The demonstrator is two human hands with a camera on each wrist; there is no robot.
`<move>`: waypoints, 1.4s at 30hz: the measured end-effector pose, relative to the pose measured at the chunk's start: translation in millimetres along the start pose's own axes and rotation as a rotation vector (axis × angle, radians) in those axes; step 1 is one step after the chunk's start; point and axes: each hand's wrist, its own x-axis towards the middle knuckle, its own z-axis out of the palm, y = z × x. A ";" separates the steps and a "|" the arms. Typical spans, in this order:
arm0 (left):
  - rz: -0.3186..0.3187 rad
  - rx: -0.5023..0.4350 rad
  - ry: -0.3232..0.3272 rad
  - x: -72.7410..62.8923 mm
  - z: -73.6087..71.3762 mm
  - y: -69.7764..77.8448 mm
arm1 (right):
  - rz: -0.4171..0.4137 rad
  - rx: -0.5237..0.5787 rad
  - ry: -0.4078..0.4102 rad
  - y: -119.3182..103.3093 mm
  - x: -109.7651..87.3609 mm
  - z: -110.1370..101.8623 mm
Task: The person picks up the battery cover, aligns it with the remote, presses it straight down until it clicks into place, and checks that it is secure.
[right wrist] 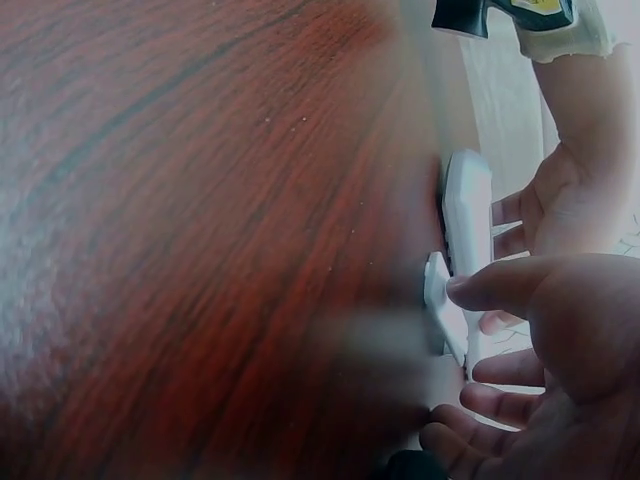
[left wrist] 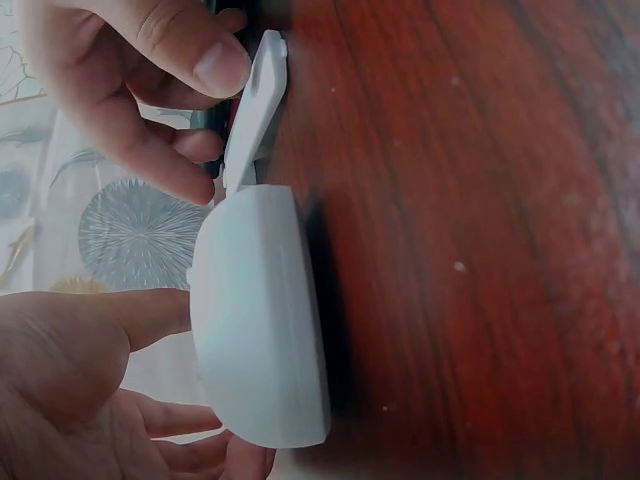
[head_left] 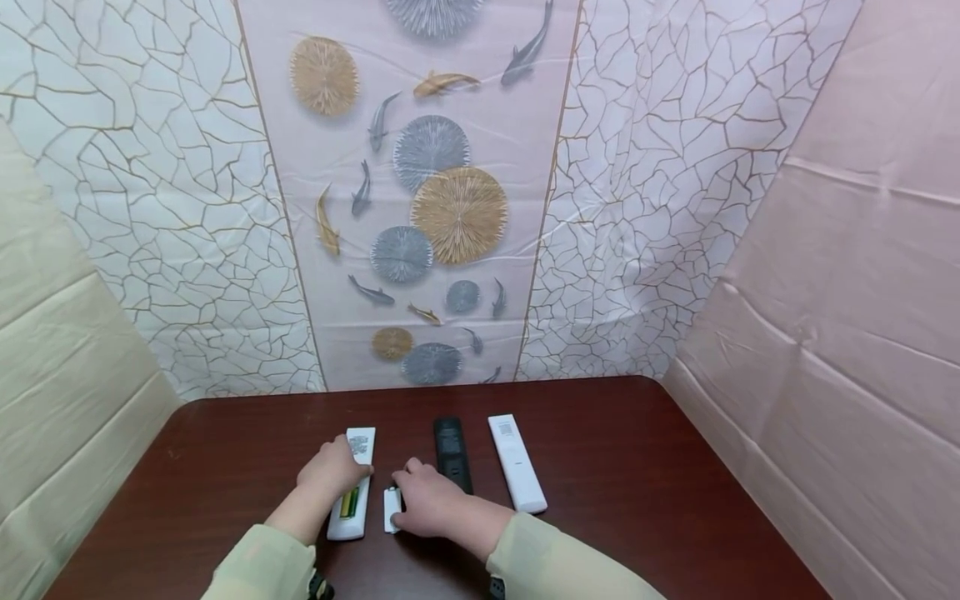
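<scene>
A white remote control [head_left: 347, 528] lies back up at the left, its battery compartment uncovered and a green-and-gold battery [head_left: 349, 503] showing inside. My left hand [head_left: 330, 472] grips this remote across its middle, with thumb and fingers at opposite sides. Just right of it, my right hand [head_left: 433, 500] pinches a small white battery cover [head_left: 392, 510] between thumb and fingers. From the left wrist, the cover [left wrist: 258, 112] stands tilted beyond the remote's near end [left wrist: 255, 320]. In the right wrist view, the thumb presses on the cover [right wrist: 442, 305] beside the remote [right wrist: 468, 205].
A black remote control [head_left: 452, 454] lies partly behind my right hand. Further right is another white remote [head_left: 517, 462], back up. All rest on a dark red-brown wooden table [head_left: 615, 467]. Patterned cloth [head_left: 450, 208] hangs behind the table, with plain cloth at the sides.
</scene>
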 end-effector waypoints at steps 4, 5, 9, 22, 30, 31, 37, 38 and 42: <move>0.002 -0.010 -0.002 1.8 0.2 -0.9 | 0.005 -0.004 0.004 0.4 1.3 0.4; 0.000 -0.013 -0.003 2.1 0.3 -1.0 | 0.005 -0.006 0.006 0.6 1.4 0.3; -0.001 -0.025 -0.006 3.6 1.4 -2.0 | 0.001 -0.016 0.004 0.9 1.2 -0.5; -0.012 -0.063 -0.009 1.9 3.1 -1.9 | -0.020 0.024 -0.007 1.2 2.6 0.0; -0.012 -0.093 -0.012 -0.2 1.6 -0.5 | -0.002 0.078 0.000 3.2 4.9 -0.5; -0.011 -0.099 -0.012 -0.2 1.6 -0.7 | 0.001 0.087 0.000 3.3 4.9 -0.8; 0.000 -0.132 -0.010 1.9 1.5 -2.8 | 0.014 0.151 -0.001 5.9 5.0 -2.1; 0.004 -0.136 -0.009 2.2 1.2 -3.5 | 0.013 0.165 -0.002 6.5 5.1 -2.3; 0.020 -0.168 -0.008 2.0 -0.5 -7.6 | 0.012 0.235 -0.005 9.1 5.7 -2.5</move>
